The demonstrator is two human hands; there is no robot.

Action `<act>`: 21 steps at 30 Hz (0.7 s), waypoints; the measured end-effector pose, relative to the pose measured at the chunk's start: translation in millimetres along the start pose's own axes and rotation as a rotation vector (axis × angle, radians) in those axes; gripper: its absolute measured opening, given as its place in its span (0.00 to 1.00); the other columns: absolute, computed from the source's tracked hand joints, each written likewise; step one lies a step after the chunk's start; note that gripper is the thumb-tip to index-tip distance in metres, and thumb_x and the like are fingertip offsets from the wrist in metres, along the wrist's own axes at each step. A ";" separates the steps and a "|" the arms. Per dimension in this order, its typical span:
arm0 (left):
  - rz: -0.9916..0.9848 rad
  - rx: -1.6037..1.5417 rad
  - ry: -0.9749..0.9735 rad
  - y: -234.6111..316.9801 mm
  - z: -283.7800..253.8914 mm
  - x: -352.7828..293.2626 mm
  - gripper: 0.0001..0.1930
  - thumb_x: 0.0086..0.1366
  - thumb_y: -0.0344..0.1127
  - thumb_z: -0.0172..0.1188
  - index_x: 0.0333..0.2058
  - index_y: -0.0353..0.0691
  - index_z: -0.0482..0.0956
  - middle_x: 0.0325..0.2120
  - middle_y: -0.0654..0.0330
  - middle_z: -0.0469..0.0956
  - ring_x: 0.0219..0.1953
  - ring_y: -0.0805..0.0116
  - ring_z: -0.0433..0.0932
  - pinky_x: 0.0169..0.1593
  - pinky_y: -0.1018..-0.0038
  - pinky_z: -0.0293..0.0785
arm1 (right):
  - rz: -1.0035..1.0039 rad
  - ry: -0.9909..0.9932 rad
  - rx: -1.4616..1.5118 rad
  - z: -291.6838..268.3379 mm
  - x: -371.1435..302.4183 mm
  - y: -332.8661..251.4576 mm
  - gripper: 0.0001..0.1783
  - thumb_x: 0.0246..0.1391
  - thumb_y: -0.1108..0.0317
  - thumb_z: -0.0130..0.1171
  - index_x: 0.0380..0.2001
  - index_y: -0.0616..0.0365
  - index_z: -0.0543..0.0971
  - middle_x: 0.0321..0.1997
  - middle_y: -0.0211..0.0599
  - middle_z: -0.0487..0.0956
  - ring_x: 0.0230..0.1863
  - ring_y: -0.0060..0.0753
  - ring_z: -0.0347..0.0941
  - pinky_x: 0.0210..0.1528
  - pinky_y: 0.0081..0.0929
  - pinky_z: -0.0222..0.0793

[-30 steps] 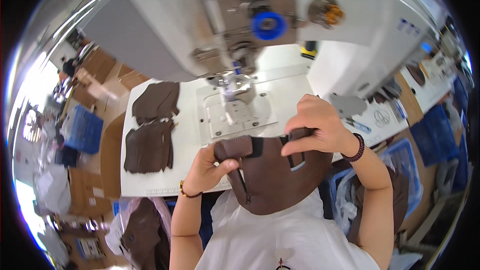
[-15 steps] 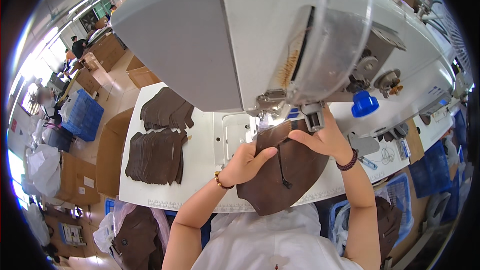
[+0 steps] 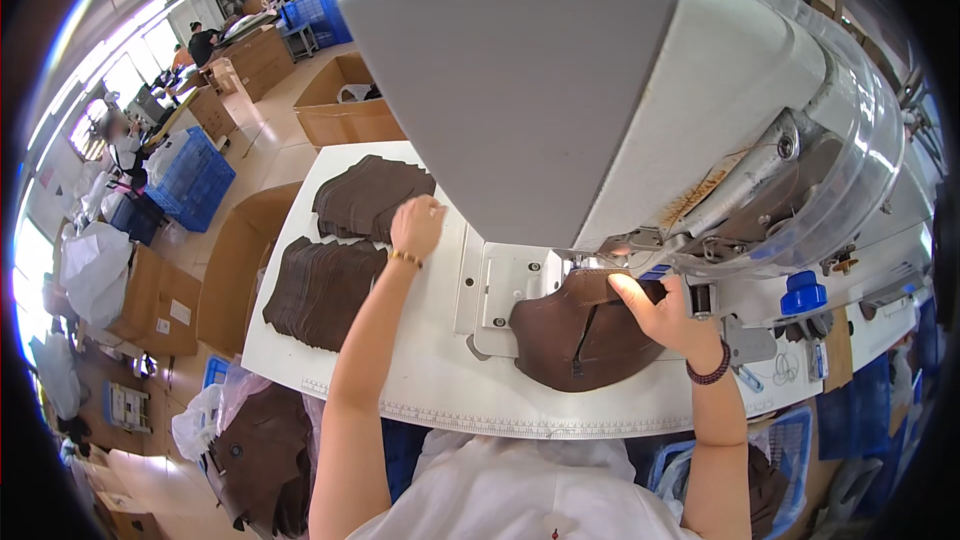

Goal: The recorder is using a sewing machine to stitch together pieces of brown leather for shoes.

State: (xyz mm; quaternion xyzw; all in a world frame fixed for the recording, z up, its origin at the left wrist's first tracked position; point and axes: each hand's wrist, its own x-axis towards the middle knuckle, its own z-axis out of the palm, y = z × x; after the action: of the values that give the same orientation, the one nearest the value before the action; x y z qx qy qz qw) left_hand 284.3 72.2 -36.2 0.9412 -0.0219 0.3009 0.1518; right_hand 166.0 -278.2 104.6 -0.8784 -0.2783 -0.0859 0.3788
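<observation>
A large grey-white sewing machine point(image 3: 590, 90) fills the upper middle of the view. Under its needle area lies a brown leather piece point(image 3: 580, 335) with a slit, flat on the white table point(image 3: 420, 390). My right hand point(image 3: 665, 310) presses on the upper right of that piece, fingers spread flat. My left hand point(image 3: 417, 225) has reached far left and rests on the edge of the farther stack of brown cut pieces point(image 3: 365, 195). A second stack of brown pieces point(image 3: 320, 285) lies nearer to me, left of my forearm.
Open cardboard boxes point(image 3: 235, 275) stand left of the table, blue crates point(image 3: 195, 180) beyond them. More brown pieces sit in a bag point(image 3: 265, 455) at lower left. A blue knob point(image 3: 805, 292) is on the machine's right. Other people work at far tables.
My left hand has left the brown leather piece and moved left to the farther stack. My right hand stays on the piece under the machine. My head has leaned closer.
</observation>
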 end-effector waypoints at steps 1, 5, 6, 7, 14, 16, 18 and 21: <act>-0.283 -0.133 -0.021 -72.5 29.0 -8.1 0.10 0.55 0.38 0.60 0.31 0.37 0.79 0.32 0.51 0.78 0.40 0.54 0.76 0.43 0.64 0.72 | -0.122 0.105 0.069 15.0 4.8 -7.6 0.11 0.47 0.67 0.62 0.35 0.58 0.79 0.35 0.34 0.80 0.37 0.33 0.74 0.41 0.29 0.67; -0.211 0.164 -0.148 -50.8 63.5 33.5 0.08 0.54 0.35 0.59 0.29 0.36 0.78 0.31 0.49 0.79 0.38 0.51 0.77 0.41 0.62 0.74 | -0.086 0.124 0.010 21.5 -3.3 39.2 0.10 0.52 0.70 0.60 0.37 0.64 0.78 0.36 0.34 0.79 0.35 0.21 0.73 0.40 0.19 0.67; -0.198 0.157 -0.155 -48.6 63.0 39.5 0.08 0.54 0.35 0.59 0.29 0.36 0.78 0.31 0.49 0.79 0.38 0.51 0.77 0.41 0.62 0.74 | -0.061 0.124 0.043 21.8 -5.1 42.6 0.10 0.52 0.70 0.61 0.37 0.64 0.78 0.35 0.34 0.80 0.34 0.21 0.73 0.38 0.19 0.67; -0.217 0.081 -0.211 -55.0 57.4 42.5 0.06 0.54 0.32 0.57 0.28 0.37 0.78 0.30 0.48 0.79 0.36 0.49 0.77 0.40 0.61 0.74 | -0.053 0.126 0.047 19.2 -5.4 37.1 0.10 0.52 0.70 0.61 0.37 0.64 0.78 0.35 0.34 0.80 0.34 0.21 0.73 0.38 0.19 0.67; 0.009 -0.345 -0.263 -20.7 -27.5 32.3 0.08 0.59 0.29 0.51 0.33 0.33 0.78 0.32 0.54 0.79 0.35 0.60 0.78 0.36 0.69 0.75 | -0.001 0.003 -0.321 7.6 -2.9 59.7 0.18 0.53 0.53 0.57 0.32 0.60 0.79 0.30 0.33 0.77 0.35 0.24 0.71 0.40 0.29 0.68; -0.016 -0.653 -0.241 5.3 -64.9 6.2 0.08 0.61 0.28 0.51 0.35 0.32 0.78 0.33 0.58 0.79 0.35 0.66 0.78 0.35 0.74 0.75 | -0.651 0.403 -0.803 12.3 13.2 63.7 0.08 0.40 0.60 0.51 0.18 0.51 0.71 0.21 0.34 0.70 0.26 0.40 0.66 0.30 0.38 0.61; -0.063 -0.958 -0.210 37.5 -96.7 -1.2 0.08 0.63 0.26 0.50 0.36 0.31 0.78 0.35 0.62 0.79 0.35 0.73 0.77 0.35 0.78 0.74 | -0.671 0.467 -0.682 37.4 15.0 92.0 0.07 0.43 0.59 0.53 0.24 0.49 0.74 0.29 0.31 0.74 0.35 0.39 0.69 0.36 0.40 0.63; -0.232 -1.392 -0.250 93.9 -120.0 -34.2 0.06 0.56 0.24 0.62 0.34 0.34 0.80 0.35 0.61 0.79 0.34 0.76 0.76 0.36 0.81 0.72 | -0.456 0.336 -0.235 53.4 0.5 114.8 0.10 0.47 0.61 0.53 0.31 0.52 0.73 0.35 0.33 0.74 0.39 0.37 0.70 0.41 0.37 0.64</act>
State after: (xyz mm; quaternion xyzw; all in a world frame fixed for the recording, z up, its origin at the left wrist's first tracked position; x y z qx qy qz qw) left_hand 176.7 16.9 62.5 0.6497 -0.1260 0.0888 0.7444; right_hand 226.8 -304.0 -3.4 -0.8046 -0.3900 -0.3441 0.2864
